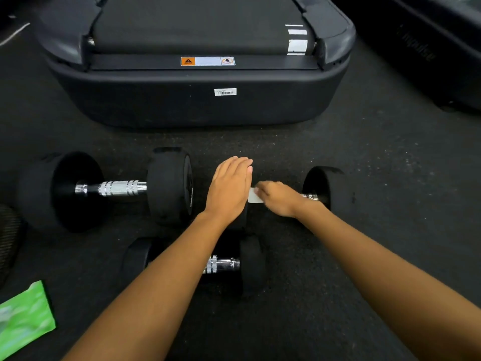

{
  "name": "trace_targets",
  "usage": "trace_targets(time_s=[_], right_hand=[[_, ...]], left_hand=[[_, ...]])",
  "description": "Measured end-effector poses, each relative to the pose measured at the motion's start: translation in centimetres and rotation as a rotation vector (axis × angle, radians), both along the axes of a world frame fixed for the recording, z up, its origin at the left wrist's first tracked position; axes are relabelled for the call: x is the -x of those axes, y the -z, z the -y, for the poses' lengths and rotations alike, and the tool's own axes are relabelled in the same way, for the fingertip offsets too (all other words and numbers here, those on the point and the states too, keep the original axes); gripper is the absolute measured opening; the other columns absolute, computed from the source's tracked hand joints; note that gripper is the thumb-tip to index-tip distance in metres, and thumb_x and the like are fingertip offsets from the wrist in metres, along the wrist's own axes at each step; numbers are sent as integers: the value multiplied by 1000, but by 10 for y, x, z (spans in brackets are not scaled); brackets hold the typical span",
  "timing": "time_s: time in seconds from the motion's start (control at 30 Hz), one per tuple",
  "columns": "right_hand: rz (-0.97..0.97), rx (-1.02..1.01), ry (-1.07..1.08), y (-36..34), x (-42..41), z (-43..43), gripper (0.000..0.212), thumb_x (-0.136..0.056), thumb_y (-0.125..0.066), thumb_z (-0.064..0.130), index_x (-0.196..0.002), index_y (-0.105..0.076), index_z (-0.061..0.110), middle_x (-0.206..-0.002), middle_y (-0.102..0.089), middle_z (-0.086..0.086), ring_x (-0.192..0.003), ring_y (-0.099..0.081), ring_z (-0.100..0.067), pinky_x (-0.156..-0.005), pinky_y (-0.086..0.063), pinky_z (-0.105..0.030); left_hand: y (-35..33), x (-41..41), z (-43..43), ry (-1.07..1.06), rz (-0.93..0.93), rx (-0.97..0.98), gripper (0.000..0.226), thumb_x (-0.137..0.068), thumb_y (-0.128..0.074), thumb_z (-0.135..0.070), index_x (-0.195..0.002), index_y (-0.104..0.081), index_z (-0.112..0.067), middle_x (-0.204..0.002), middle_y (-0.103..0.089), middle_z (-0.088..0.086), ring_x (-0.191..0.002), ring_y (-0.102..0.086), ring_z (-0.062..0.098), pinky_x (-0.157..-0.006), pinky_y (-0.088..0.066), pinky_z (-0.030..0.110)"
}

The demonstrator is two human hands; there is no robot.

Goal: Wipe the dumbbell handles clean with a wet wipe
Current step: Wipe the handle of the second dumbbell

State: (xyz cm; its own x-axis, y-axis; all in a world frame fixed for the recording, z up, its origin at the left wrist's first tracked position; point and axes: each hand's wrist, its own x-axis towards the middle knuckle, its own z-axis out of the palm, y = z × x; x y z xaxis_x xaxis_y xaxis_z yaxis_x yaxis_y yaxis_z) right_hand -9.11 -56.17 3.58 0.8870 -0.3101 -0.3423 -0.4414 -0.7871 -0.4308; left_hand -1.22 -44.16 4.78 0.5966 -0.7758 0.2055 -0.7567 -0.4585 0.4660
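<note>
Three black dumbbells with chrome handles lie on the dark gym floor. My left hand (230,187) rests flat, fingers straight, on the left weight of the right dumbbell (324,187) and hides that weight. My right hand (277,198) is curled over this dumbbell's handle and holds a white wet wipe (253,198) against it; only the handle's right end shows. A larger dumbbell (114,188) lies to the left with its handle bare. A smaller dumbbell (229,264) lies nearer to me, partly under my left forearm.
A green wet wipe packet (23,316) lies at the lower left. The black rear end of a treadmill (200,95) stands just behind the dumbbells. Another dark machine (426,53) is at the upper right.
</note>
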Motion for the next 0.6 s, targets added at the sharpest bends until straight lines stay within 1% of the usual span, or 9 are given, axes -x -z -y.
trace_targets(time_s=[0.03,0.1,0.17,0.2,0.27,0.33,0.5,0.57,0.6], right_hand=[[21,28,-33,1,-1,-2,28,-101,-33,25,-98,-55,9,-102,-59,-13,-96,-54,-27,-81,-40,-36],[58,71,-90,2,3,0,30,-99,-38,24,-113,-56,5,-115,-59,-14,-108,-53,-28,-90,-40,-37],[91,41,-102,0,13,7,33,-96,-47,23,-127,-50,11,-128,-55,-7,-120,-48,-22,-99,-37,-33],[107,28,-98,0,18,10,36,-94,-52,22,-128,-49,13,-130,-53,-4,-121,-46,-19,-99,-35,-29],[151,46,-73,0,23,12,37,-89,-59,20,-125,-50,15,-126,-53,-2,-119,-45,-17,-96,-34,-26],[234,117,-59,3,21,5,35,-86,-63,21,-118,-52,14,-119,-55,-3,-112,-47,-18,-92,-36,-27],[434,396,-129,16,13,-20,29,-73,-73,12,-93,-53,5,-92,-55,-11,-82,-49,-26,-74,-36,-31],[476,452,-166,19,19,-18,30,-68,-76,11,-88,-53,6,-86,-55,-10,-74,-49,-25,-71,-33,-27],[476,475,-185,19,24,-14,31,-68,-77,12,-88,-54,7,-86,-55,-9,-75,-50,-24,-72,-34,-27]], left_hand=[[0,0,0,2,-3,3,40,-102,-28,-22,-136,-44,-10,-141,-45,6,-137,-30,17,-114,-13,27],[-1,0,-1,9,-3,7,39,-102,-28,-21,-136,-44,-9,-141,-45,7,-136,-30,18,-114,-13,27],[-1,1,-1,13,2,7,38,-102,-29,-20,-135,-44,-9,-141,-46,7,-136,-31,18,-114,-14,28],[0,1,-1,12,7,9,38,-102,-29,-20,-135,-44,-9,-140,-46,7,-136,-31,18,-114,-14,29],[1,1,0,4,16,11,38,-102,-29,-20,-135,-45,-9,-140,-46,7,-136,-32,18,-114,-15,29],[0,2,0,-3,22,11,38,-102,-30,-20,-135,-45,-9,-139,-47,7,-135,-33,19,-114,-16,29],[-1,3,-1,3,40,27,35,-100,-35,-17,-130,-50,-6,-135,-52,12,-132,-39,22,-113,-18,31],[0,2,-1,12,37,32,35,-100,-36,-16,-130,-50,-5,-134,-53,12,-131,-41,23,-113,-19,31],[0,2,-1,14,32,34,35,-100,-35,-17,-130,-50,-5,-134,-53,12,-131,-41,23,-113,-19,32]])
